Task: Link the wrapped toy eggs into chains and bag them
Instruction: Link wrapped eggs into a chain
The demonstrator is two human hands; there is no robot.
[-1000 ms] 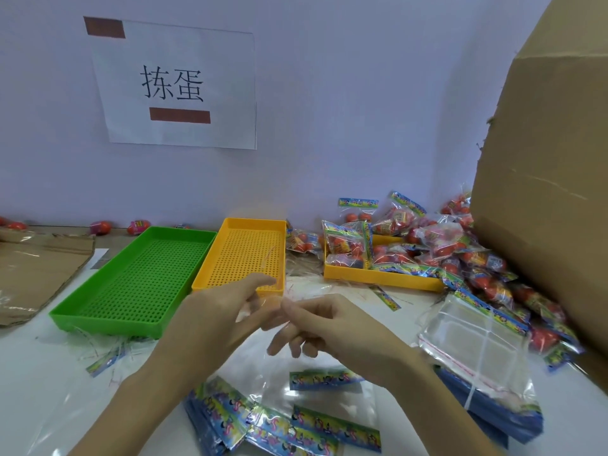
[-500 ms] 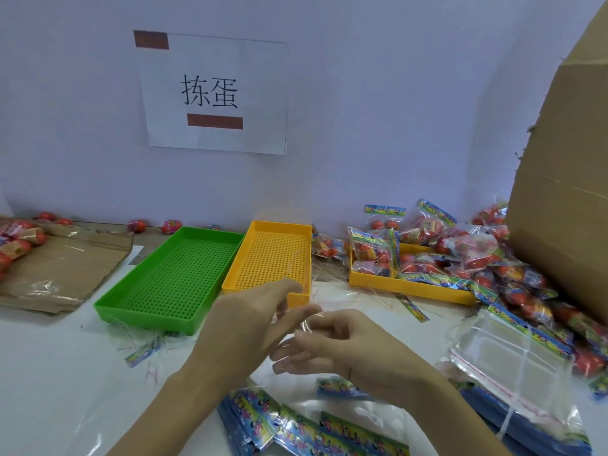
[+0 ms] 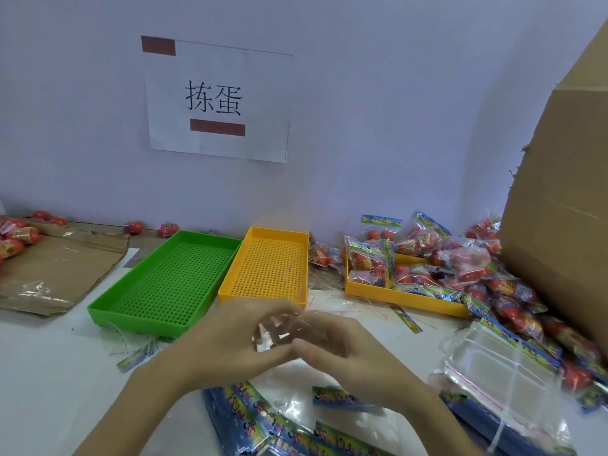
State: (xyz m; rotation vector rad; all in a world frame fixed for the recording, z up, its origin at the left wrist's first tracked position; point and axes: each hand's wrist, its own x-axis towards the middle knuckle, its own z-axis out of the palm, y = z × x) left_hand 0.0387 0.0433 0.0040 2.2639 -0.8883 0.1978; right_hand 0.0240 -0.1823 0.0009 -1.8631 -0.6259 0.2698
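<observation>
i've got my left hand (image 3: 237, 340) and right hand (image 3: 332, 343) together over the counter (image 3: 49, 373), both pinching a clear wrapper (image 3: 273, 334); bagged toy eggs (image 3: 460, 268) heap by the far yellow tray (image 3: 404, 296).

free: bare table (image 3: 39, 373) left | blocked: cardboard box (image 3: 566, 225) right, green tray (image 3: 164, 284) ahead

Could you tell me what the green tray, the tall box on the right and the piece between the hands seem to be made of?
The green tray looks like moulded plastic, glossy, its floor a regular grid of holes. The tall box looks like plain brown cardboard, matt, with a torn fibrous edge. The piece between the left hand and right hand seems thin clear plastic film: see-through, crinkled, with bright glints.
</observation>
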